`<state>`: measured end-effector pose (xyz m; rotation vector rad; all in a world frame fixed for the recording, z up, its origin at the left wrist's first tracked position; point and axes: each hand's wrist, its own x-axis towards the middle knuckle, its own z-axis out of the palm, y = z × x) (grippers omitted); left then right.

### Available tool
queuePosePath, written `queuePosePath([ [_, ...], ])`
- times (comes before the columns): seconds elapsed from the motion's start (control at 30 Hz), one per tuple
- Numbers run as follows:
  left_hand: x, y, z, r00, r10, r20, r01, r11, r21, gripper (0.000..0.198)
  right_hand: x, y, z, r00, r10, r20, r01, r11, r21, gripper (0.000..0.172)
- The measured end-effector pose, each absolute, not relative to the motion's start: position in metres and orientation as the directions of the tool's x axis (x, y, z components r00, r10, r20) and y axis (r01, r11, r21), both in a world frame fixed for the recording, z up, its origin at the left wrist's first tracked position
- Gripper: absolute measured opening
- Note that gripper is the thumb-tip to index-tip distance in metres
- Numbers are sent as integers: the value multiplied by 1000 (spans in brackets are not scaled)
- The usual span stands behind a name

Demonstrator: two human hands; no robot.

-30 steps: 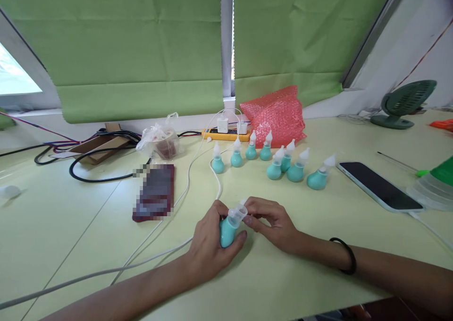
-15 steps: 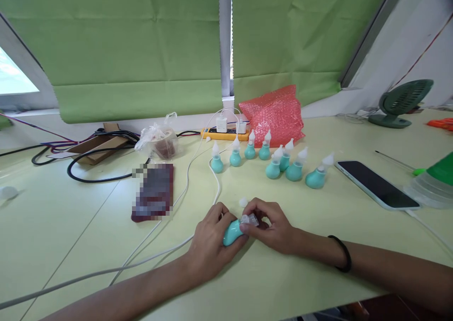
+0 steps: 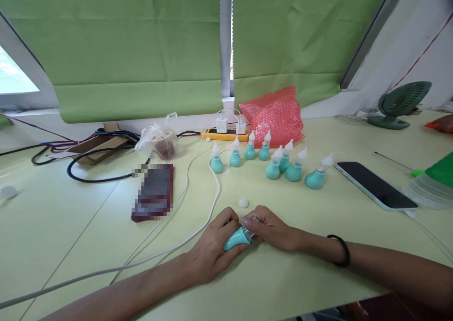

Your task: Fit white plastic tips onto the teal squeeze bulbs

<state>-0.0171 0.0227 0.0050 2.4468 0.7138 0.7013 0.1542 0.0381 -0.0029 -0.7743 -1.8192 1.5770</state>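
Observation:
My left hand [image 3: 214, 250] is wrapped round the teal squeeze bulb [image 3: 236, 239] of a nasal aspirator, which lies tilted low over the table. Fingers of my right hand [image 3: 271, 229] close on the clear plastic collar [image 3: 248, 233] at the bulb's neck, hiding most of it. Just beyond my hands a small white translucent cap [image 3: 243, 202] rests on the table. Farther back, several nasal aspirators with teal bulbs and pale tips stand in a loose group, among them a tilted one [image 3: 314, 178] at the right end.
A phone [image 3: 377, 184] on a white cable lies at right, near a green-and-clear container [image 3: 437, 181]. Another phone [image 3: 155, 192] lies left beside white cables. Behind are a yellow power strip [image 3: 212, 134], pink bubble bag [image 3: 278, 115], bagged tape roll [image 3: 164, 144] and small fan [image 3: 399, 104].
My right thumb has come over the clear collar, covering more of it, and the hand has turned slightly. The bulb has shifted a little to the right. A hand shows at the far right edge.

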Motion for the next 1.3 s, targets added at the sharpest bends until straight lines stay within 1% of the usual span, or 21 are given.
queuePosePath([
  [0.07, -19, 21, 5, 779, 512, 363, 295, -809, 508, 16, 155, 40, -4, -622, 782, -25, -34, -59, -998, 45],
  [0.1, -19, 20, 6, 793, 484, 371, 278, -828, 487, 17, 156, 41, -5, -604, 796, -51, -74, -120, -990, 44],
  [0.17, -21, 18, 6, 768, 516, 379, 289, -808, 514, 16, 159, 43, -4, -551, 833, -52, -129, -147, -981, 44],
  [0.27, -21, 18, 8, 674, 630, 386, 313, -717, 622, 23, 159, 44, -2, -424, 906, 23, -91, -17, -996, 43],
  [0.37, -19, 20, 9, 695, 612, 377, 263, -705, 658, 35, 157, 42, -2, -330, 936, 121, 82, 156, -984, 41],
  [0.47, -16, 22, 9, 710, 622, 330, 281, -680, 677, 34, 156, 38, -5, -381, 907, 179, 229, 280, -932, 38],
  [0.53, -15, 23, 7, 684, 662, 307, 338, -661, 670, 30, 157, 36, -6, -419, 882, 214, 280, 350, -894, 37],
  [0.57, -15, 23, 6, 658, 687, 308, 371, -652, 662, 30, 158, 35, -6, -419, 871, 255, 296, 397, -869, 35],
  [0.63, -16, 23, 5, 590, 736, 333, 424, -633, 648, 31, 161, 32, -5, -390, 823, 412, 321, 541, -777, 26],
  [0.67, -16, 23, 4, 559, 754, 346, 438, -622, 648, 31, 162, 30, -3, -375, 773, 512, 330, 628, -705, 19],
  [0.7, -16, 23, 4, 534, 768, 355, 444, -612, 655, 32, 163, 28, -2, -376, 704, 603, 336, 710, -619, 17],
  [0.73, -17, 23, 3, 517, 777, 359, 444, -602, 664, 33, 163, 26, 0, -399, 630, 666, 338, 776, -532, 22],
  [0.77, -17, 24, 3, 510, 782, 359, 439, -595, 673, 34, 163, 25, 2, -432, 574, 696, 339, 818, -464, 27],
  [0.83, -17, 25, 2, 509, 784, 356, 427, -589, 687, 35, 162, 22, 4, -500, 534, 682, 345, 845, -408, 30],
  [0.93, -17, 27, 2, 537, 772, 340, 422, -594, 685, 36, 161, 21, 4, -523, 543, 657, 361, 840, -406, 31],
  [1.0, -18, 26, 1, 565, 757, 327, 428, -608, 669, 38, 161, 21, 3, -538, 504, 676, 338, 863, -375, 31],
  [1.07, -19, 23, 0, 593, 737, 324, 430, -630, 647, 40, 161, 22, 2, -568, 457, 684, 314, 889, -333, 26],
  [1.13, -20, 19, -2, 581, 730, 359, 419, -647, 637, 41, 161, 23, 0, -591, 431, 682, 303, 902, -307, 15],
  [1.17, -21, 17, -3, 553, 734, 393, 409, -651, 640, 41, 161, 23, -1, -590, 421, 689, 301, 906, -296, 12],
  [1.23, -21, 15, -5, 405, 771, 492, 379, -631, 677, 38, 162, 26, -1, -538, 399, 742, 317, 912, -260, 9],
  [1.3, -20, 15, -8, 287, 817, 500, 338, -575, 745, 30, 165, 31, 0, -434, 366, 823, 358, 909, -215, 12],
])
